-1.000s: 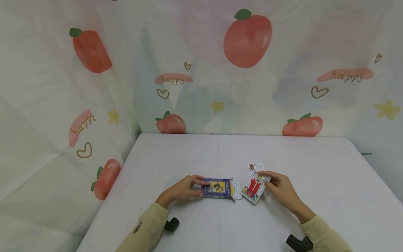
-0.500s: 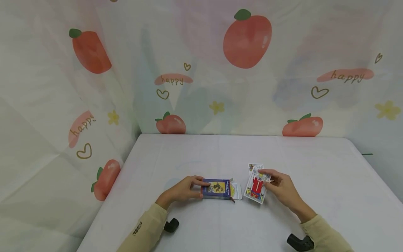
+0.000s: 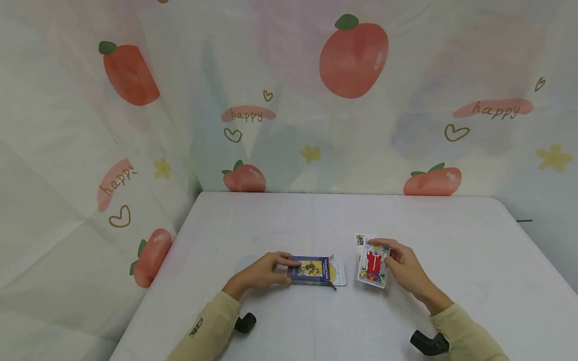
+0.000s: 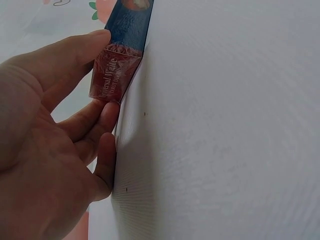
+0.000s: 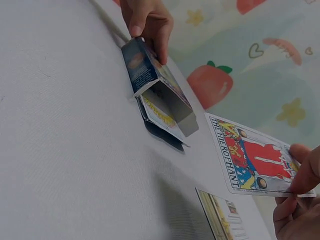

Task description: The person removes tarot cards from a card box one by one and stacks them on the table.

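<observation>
My left hand [image 3: 259, 272] grips the closed end of a blue tarot card box [image 3: 309, 273], which lies on the table. The left wrist view shows "Universal Waite" lettering on its red end. The box's right end has its flaps open, and a card with a yellow pattern [image 3: 338, 275] pokes partway out. My right hand [image 3: 405, 271] pinches a tarot card [image 3: 374, 266] by its upper end, raised over the table; the right wrist view reads "The Hierophant" on it. Behind and below it, a second card [image 3: 359, 240] lies on the table, partly covered in the head view.
A white cloth covers the table [image 3: 280, 215]. A fruit-patterned curtain [image 3: 289, 65] hangs along the back and left sides. Black devices [image 3: 246, 323] show by both forearms.
The right hand has turned the Hierophant card more upright and shifted it rightward, away from the box. The left hand and the box stay in place.
</observation>
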The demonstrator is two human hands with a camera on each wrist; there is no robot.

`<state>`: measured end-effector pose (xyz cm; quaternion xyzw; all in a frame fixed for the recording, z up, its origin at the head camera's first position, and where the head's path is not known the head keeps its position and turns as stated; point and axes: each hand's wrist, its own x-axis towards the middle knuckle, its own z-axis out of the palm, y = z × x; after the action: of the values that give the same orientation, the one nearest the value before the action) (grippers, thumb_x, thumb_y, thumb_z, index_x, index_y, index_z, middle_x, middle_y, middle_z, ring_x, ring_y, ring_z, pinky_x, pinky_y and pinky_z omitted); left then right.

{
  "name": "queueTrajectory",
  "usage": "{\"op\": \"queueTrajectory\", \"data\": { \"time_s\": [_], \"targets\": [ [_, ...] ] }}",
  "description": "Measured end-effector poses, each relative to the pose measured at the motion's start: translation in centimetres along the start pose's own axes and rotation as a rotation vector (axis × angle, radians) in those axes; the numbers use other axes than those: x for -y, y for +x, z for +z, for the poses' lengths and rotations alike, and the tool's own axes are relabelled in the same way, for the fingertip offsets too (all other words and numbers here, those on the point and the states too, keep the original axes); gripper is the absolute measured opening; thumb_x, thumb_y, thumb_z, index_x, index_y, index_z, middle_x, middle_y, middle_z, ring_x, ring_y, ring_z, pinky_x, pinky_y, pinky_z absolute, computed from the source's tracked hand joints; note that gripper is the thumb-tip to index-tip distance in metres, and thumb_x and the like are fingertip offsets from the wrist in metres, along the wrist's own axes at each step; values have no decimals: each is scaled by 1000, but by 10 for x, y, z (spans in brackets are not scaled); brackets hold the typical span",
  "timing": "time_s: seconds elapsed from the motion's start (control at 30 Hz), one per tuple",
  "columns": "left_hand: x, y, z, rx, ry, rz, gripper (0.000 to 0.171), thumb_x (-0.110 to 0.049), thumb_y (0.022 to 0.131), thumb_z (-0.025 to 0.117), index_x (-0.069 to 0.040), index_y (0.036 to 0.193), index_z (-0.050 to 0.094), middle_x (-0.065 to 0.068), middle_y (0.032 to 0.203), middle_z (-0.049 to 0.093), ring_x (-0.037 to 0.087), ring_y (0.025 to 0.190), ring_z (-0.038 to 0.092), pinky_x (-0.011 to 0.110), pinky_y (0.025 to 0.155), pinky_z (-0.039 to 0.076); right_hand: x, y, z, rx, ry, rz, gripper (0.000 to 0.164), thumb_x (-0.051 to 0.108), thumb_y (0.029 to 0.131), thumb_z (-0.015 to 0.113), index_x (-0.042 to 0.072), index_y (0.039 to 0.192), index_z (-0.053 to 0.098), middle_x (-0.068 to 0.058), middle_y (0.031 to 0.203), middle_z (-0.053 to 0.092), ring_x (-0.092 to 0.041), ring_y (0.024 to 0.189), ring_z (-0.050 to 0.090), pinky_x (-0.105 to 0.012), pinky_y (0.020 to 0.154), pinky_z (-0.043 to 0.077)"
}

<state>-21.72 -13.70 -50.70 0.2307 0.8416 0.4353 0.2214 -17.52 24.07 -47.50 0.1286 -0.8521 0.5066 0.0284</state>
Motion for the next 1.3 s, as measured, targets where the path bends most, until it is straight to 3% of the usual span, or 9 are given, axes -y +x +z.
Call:
{"op": "queueTrajectory", "data": {
  "time_s": [0.1, 0.2, 0.27, 0.33, 0.47, 0.6, 0.77, 1.03, 1.3],
  "targets": [
    [1, 1, 0, 2, -7, 2, 46, -15, 89, 77, -23, 133, 68, 12, 152, 50, 35, 149, 36, 57, 120, 31, 1, 2, -1, 29, -3, 28, 51, -13, 93, 39, 3, 138, 58, -27, 153, 44, 7, 132, 41, 1, 94, 35],
    [1, 2, -1, 2, -10, 4, 46, -15, 89, 78, -23, 133, 69, 11, 151, 51, 35, 148, 37, 57, 120, 31, 2, 3, -2, 64, -3, 50, 51, -13, 93, 40, 3, 138, 57, -27, 153, 42, -27, 145, 39, -26, 115, 40],
    [2, 2, -1, 2, -9, 7, 46, -15, 88, 78, -23, 133, 69, 11, 151, 51, 35, 148, 37, 58, 120, 31, 3, 3, -2, 79, -21, 48, 50, -13, 93, 41, 3, 137, 58, -26, 152, 43, -45, 145, 33, -46, 117, 39],
    [2, 2, -1, 3, -9, 10, 46, -15, 88, 78, -23, 132, 69, 11, 151, 51, 35, 148, 37, 58, 120, 31, 3, 3, -2, 83, -39, 36, 47, -12, 95, 43, 3, 136, 60, -24, 149, 47, -42, 144, 36, -52, 113, 39],
    [3, 3, -1, 7, -7, 11, 46, -16, 89, 78, -24, 133, 69, 11, 151, 51, 34, 148, 37, 58, 120, 31, 1, 2, -2, 63, -77, 17, 41, -5, 99, 47, 6, 134, 63, -22, 147, 53, -4, 137, 43, -12, 100, 39],
    [2, 3, -1, 13, -12, 14, 46, -16, 89, 78, -22, 133, 68, 11, 151, 51, 33, 148, 37, 56, 121, 31, -1, 4, -2, 38, -78, 29, 41, -3, 100, 44, 6, 135, 63, -24, 147, 53, 17, 115, 41, -6, 87, 40],
    [-1, 2, -1, 15, -11, 19, 46, -15, 89, 77, -21, 133, 68, 11, 151, 51, 34, 148, 38, 56, 121, 32, -1, 8, -4, 35, -76, 60, 47, -5, 98, 39, 6, 139, 60, -23, 151, 49, 14, 116, 42, -4, 88, 41],
    [-1, 0, -1, 10, -12, 6, 46, -16, 90, 77, -22, 134, 68, 12, 151, 51, 34, 147, 39, 56, 119, 33, -5, 9, -3, 39, -69, 70, 42, -1, 101, 48, 4, 142, 56, -24, 151, 48, -13, 116, 51, -7, 86, 43],
    [-2, -1, 0, 6, -2, -3, 45, -16, 90, 77, -24, 133, 68, 11, 150, 51, 33, 143, 42, 56, 117, 37, -12, 9, -3, -5, -87, 94, 40, 3, 103, 50, 3, 142, 56, -25, 150, 49, 6, 106, 48, -7, 83, 47]
  ]
}}
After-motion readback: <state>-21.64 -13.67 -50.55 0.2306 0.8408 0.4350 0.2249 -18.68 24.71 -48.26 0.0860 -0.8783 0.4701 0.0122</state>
